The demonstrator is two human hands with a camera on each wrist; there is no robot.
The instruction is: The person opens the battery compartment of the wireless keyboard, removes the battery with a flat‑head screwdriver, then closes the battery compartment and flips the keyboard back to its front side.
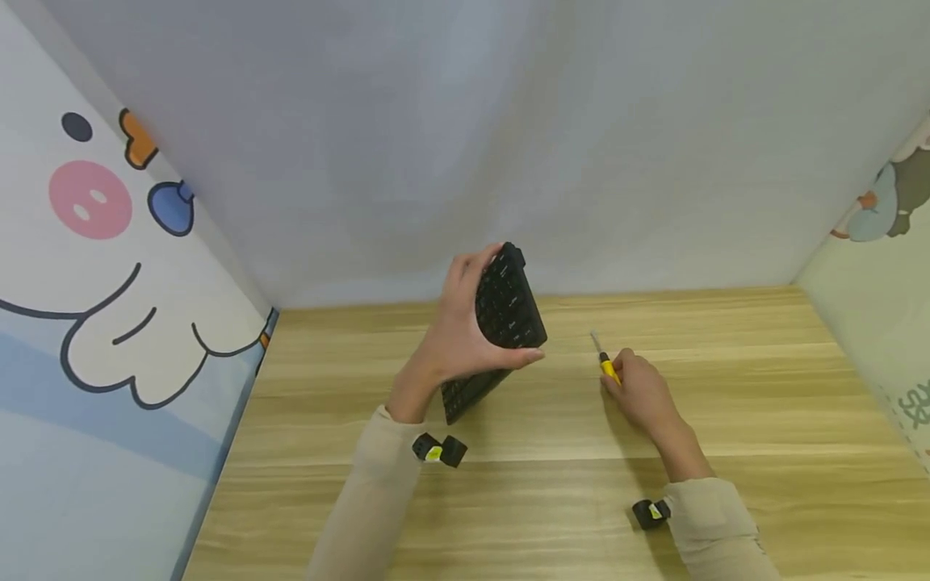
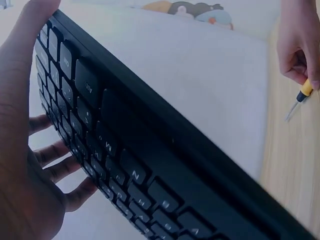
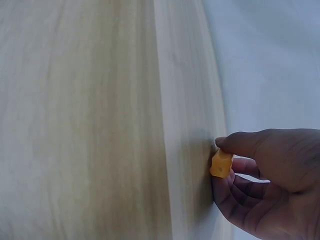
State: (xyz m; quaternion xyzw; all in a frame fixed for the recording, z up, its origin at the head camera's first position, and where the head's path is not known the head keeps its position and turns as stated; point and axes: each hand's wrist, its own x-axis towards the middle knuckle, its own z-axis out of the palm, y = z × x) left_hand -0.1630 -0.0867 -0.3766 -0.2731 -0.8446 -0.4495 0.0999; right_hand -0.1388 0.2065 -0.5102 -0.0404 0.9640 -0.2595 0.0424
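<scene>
My left hand (image 1: 459,335) grips a black keyboard (image 1: 508,303) near one end, thumb along one long edge and fingers over the other. The keyboard is tilted up on edge above the table, its keys (image 2: 112,172) facing the palm in the left wrist view. To the right, my right hand (image 1: 643,391) pinches the yellow handle of a small screwdriver (image 1: 609,368) between thumb and fingers. Its metal shaft points away, toward the back of the table. The right wrist view shows only the handle's orange-yellow end (image 3: 221,164); the shaft is hidden there.
Under both hands lies a wood-grain table (image 1: 538,516). A pale grey wall (image 1: 407,161) rises behind its back edge. Printed cartoon panels stand at the left (image 1: 131,323) and the right (image 1: 886,307). Small black cameras (image 1: 439,450) sit on both wrists.
</scene>
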